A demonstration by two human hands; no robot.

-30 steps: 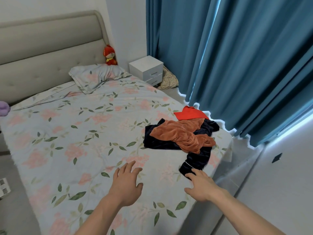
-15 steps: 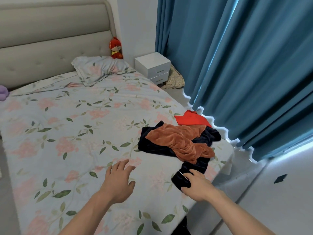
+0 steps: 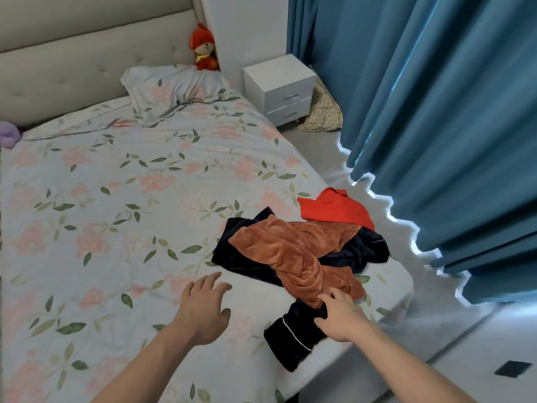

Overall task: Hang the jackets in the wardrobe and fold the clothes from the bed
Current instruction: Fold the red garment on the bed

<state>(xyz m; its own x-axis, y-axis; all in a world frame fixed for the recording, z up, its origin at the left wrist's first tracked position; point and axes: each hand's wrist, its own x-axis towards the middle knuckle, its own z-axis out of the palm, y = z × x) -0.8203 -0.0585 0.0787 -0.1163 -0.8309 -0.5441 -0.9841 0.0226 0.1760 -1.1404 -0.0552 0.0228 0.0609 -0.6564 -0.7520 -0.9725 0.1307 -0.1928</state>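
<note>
Clothes pile at the bed (image 3: 145, 228) corner nearest the blue curtain (image 3: 436, 126): rust velvet garment (image 3: 293, 254) draped over a dark navy garment (image 3: 293, 335), red garment (image 3: 334, 209) at the pile's far edge. Right hand (image 3: 338, 317) grips the navy cloth at the pile's near end. Left hand (image 3: 203, 308) just left of the pile, fingers spread, holding nothing.

Both forearms are bare (no sleeves, watch or rings visible).

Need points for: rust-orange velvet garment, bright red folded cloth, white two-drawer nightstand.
rust-orange velvet garment (image 3: 293, 251), head view, middle of the bunched fabric
bright red folded cloth (image 3: 334, 209), head view, flat centre
white two-drawer nightstand (image 3: 277, 74), head view, top panel
</note>
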